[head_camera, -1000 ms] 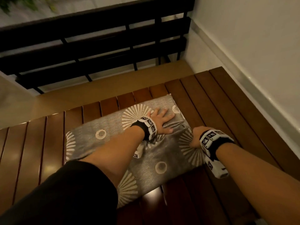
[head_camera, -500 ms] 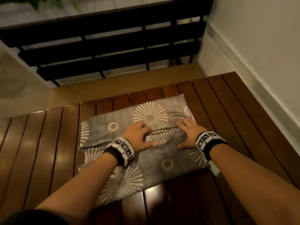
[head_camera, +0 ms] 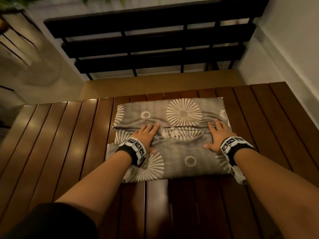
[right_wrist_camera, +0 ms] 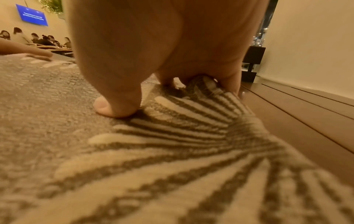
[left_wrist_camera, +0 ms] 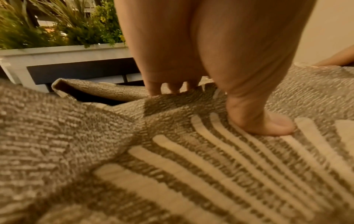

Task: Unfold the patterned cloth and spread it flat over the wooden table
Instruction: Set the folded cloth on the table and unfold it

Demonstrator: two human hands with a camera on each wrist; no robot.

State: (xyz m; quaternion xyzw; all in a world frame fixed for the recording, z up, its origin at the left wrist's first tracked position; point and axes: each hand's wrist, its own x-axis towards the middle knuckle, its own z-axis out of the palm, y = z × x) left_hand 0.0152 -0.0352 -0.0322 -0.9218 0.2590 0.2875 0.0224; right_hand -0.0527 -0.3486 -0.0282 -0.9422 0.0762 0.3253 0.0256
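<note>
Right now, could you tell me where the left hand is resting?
In the head view the left hand rests on the folded patterned cloth, left of centre, fingertips at its middle fold, with the right hand to its right.

A black slatted bench back (head_camera: 155, 43) stands across the far side of the head view, with a tan strip (head_camera: 155, 85) just below it. A white wall (head_camera: 293, 49) runs down the right. The left wrist view shows a white planter box (left_wrist_camera: 57, 51) full of green plants (left_wrist_camera: 57, 22). The right wrist view shows a blue sign (right_wrist_camera: 34, 15) on a beige wall, seated people (right_wrist_camera: 38, 39) far off beneath it, and a dark pedestal (right_wrist_camera: 252, 63) beside the wall.
</note>
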